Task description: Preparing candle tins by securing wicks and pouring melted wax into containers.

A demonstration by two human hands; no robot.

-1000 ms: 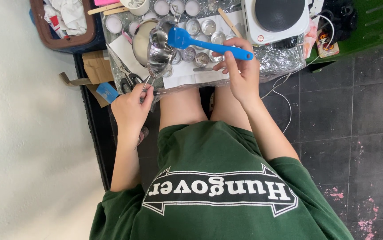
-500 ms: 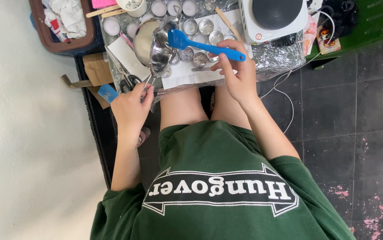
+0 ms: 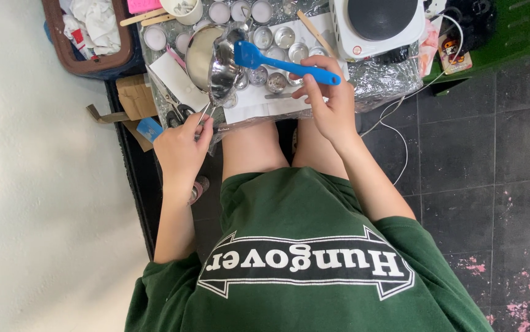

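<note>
Left hand [image 3: 182, 144]: closed on the thin handle of a small steel pouring pot [image 3: 223, 64], fingers pinched round the handle's end near the front edge of the counter [image 3: 388, 77].
Steel pouring pot: held tilted above the left part of the counter, its mouth turned toward the small round tins; a larger steel bowl [image 3: 196, 52] sits just behind it.
Right hand [image 3: 332, 107]: fingers wrapped round the handle end of a blue spatula [image 3: 280, 61], thumb on top.
Blue spatula: its blade reaches the rim of the steel pouring pot, its handle runs right toward the hand, above the middle of the counter.
Small round tins [image 3: 274, 43]: several in rows at the middle and back of the counter, some silvery, some filled white; those under the spatula are partly hidden.
White paper sheets [image 3: 259, 101]: flat rectangles along the front edge, beneath the pot and the right hand.
Electric hot plate [image 3: 379, 24]: white square body with a dark round plate, at the back right corner; a white cord trails off to the floor.
Pink card [image 3: 145, 5]: small bright rectangle at the back left edge.
Brown tray [image 3: 90, 64]: off the left end, holding crumpled white cloth.
Blue packet [image 3: 149, 128]: small and flat, lying by cardboard scraps below the front left corner.
</note>
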